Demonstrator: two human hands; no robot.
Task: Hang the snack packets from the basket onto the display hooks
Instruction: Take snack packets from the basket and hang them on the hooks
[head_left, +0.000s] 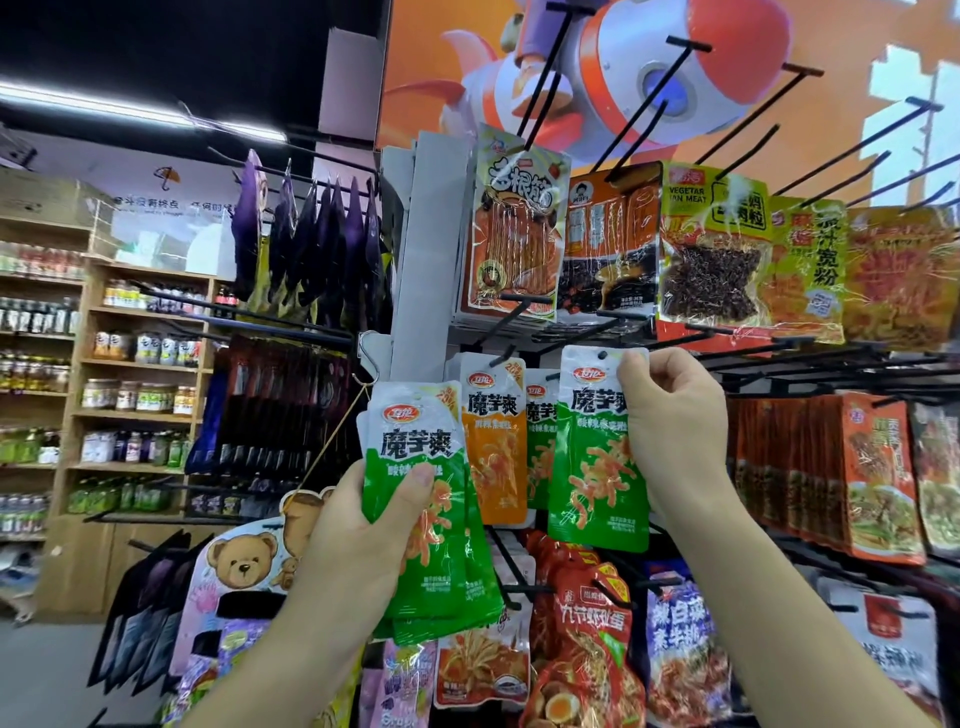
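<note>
My left hand (363, 525) grips a stack of green-and-white snack packets (421, 499), held upright in front of the display rack. My right hand (670, 421) pinches the top right corner of a single green packet (597, 457) and holds it up near a black display hook (618, 316). The packet's punched hole sits near its top edge, just below that hook's tip. An orange packet (493, 441) and another green packet (540, 441) hang on hooks between my two hands. No basket is in view.
Rows of black hooks (831, 150) jut out from the rack above, several bare. Snack bags hang above (711, 249), to the right (878, 478) and below (592, 644). Wooden shelves (140, 415) with bottles stand at the left, beside dark hanging bags (311, 244).
</note>
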